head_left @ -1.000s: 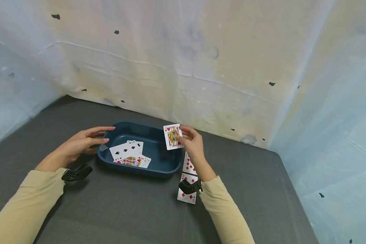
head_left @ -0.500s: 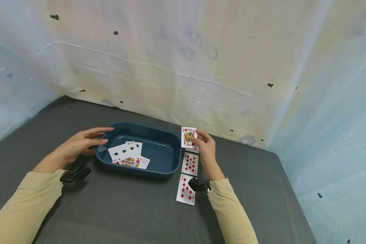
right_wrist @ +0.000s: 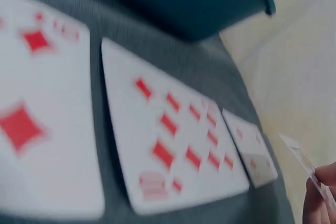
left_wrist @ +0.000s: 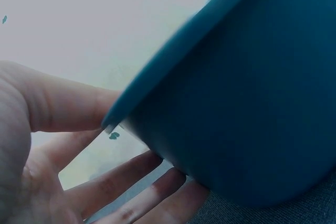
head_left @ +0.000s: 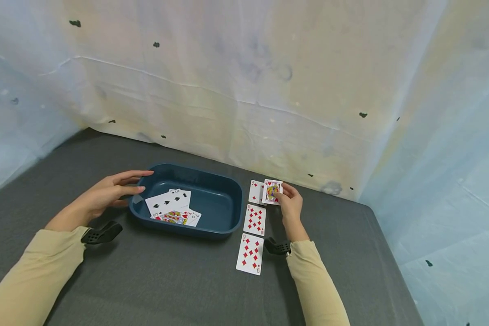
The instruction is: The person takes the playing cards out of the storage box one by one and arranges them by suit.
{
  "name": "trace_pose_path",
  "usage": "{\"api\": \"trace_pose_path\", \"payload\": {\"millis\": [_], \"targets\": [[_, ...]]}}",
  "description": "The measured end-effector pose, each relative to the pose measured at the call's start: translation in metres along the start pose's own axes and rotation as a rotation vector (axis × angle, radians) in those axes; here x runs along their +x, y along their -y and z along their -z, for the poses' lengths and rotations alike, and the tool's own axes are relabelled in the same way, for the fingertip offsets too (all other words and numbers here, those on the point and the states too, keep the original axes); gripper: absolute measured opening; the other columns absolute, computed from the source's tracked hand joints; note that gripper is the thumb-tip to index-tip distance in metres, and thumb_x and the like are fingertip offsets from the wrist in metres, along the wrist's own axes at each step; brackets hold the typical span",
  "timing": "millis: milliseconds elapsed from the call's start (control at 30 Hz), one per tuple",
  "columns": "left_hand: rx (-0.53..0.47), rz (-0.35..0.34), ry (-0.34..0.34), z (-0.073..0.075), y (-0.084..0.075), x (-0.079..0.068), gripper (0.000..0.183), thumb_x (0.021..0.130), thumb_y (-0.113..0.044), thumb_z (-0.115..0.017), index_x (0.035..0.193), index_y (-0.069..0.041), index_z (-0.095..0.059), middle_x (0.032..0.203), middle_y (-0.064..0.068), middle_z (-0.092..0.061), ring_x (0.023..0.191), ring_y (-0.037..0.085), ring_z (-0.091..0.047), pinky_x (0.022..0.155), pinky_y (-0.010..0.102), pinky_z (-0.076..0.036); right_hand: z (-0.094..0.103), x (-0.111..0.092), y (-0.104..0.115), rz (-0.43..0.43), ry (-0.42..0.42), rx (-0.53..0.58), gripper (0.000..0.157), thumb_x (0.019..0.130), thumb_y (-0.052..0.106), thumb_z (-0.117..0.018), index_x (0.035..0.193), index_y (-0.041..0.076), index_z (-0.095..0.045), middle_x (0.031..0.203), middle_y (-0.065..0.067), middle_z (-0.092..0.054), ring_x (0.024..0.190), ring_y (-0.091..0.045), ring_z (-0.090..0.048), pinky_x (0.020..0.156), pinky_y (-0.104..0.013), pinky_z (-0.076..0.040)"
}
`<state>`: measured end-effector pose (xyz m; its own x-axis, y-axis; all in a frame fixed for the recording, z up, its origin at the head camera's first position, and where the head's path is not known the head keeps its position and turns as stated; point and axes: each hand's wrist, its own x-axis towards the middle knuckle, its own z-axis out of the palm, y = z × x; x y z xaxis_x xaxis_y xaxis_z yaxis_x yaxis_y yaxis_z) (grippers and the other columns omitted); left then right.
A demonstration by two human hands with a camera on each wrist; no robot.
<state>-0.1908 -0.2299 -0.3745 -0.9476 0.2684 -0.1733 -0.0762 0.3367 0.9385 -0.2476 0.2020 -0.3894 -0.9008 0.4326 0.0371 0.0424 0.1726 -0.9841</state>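
Between thumb and fingers, my right hand (head_left: 292,209) pinches a jack of hearts (head_left: 270,190), its face up toward the head camera. That card overlaps, in the head view, the right edge of a low-number diamonds card (head_left: 255,192). In the right wrist view the held card (right_wrist: 310,170) is seen almost edge-on, apart from the cards on the table. My left hand (head_left: 112,192) holds the left end of a dark blue tray (head_left: 224,206). Its thumb (left_wrist: 79,107) is at the rim, and the other fingertips meet the outer wall.
Inside the tray lie several overlapping cards, a five of spades (head_left: 163,204) and a face card (head_left: 174,217) among them. Right of the tray, a ten of diamonds (head_left: 254,219) and nine of diamonds (head_left: 250,253) continue the column toward me. A draped sheet (head_left: 228,90) stands behind the table.
My right hand has carried the jack of hearts rightward from over the tray's right end, past the diamonds column, to its far right side. The left hand stays at the tray.
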Motion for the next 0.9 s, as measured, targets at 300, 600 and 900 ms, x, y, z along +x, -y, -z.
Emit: {"api": "trace_pose_path", "payload": {"millis": [300, 600, 900], "targets": [[0.006, -0.005, -0.004, 0.000, 0.001, 0.001, 0.067, 0.096, -0.031, -0.058, 0.152, -0.013, -0.026, 0.158, 0.024, -0.014, 0.137, 0.050, -0.026, 0.101, 0.071, -0.031, 0.010, 0.009, -0.013, -0.023, -0.051, -0.097, 0.041, 0.080, -0.007, -0.064, 0.122, -0.002, -0.061, 0.104, -0.017, -0.060, 0.082, -0.012, -0.053, 0.061, -0.013, -0.042], [0.004, 0.003, -0.003, -0.001, 0.001, 0.000, 0.068, 0.096, -0.032, -0.059, 0.152, -0.013, -0.026, 0.157, 0.025, -0.014, 0.137, 0.049, -0.027, 0.101, 0.070, -0.031, 0.013, 0.015, -0.022, 0.032, -0.100, -0.417, 0.040, 0.079, 0.003, -0.069, 0.118, -0.004, -0.060, 0.109, -0.022, -0.061, 0.099, -0.031, -0.056, 0.081, -0.037, -0.047], [0.003, 0.010, -0.008, -0.001, 0.001, 0.000, 0.067, 0.096, -0.032, -0.059, 0.152, -0.014, -0.026, 0.158, 0.024, -0.013, 0.138, 0.051, -0.024, 0.101, 0.072, -0.029, 0.010, 0.013, -0.020, 0.038, -0.098, -0.482, 0.037, 0.081, 0.008, -0.071, 0.115, -0.005, -0.062, 0.111, -0.023, -0.062, 0.103, -0.034, -0.055, 0.092, -0.045, -0.044]]}}
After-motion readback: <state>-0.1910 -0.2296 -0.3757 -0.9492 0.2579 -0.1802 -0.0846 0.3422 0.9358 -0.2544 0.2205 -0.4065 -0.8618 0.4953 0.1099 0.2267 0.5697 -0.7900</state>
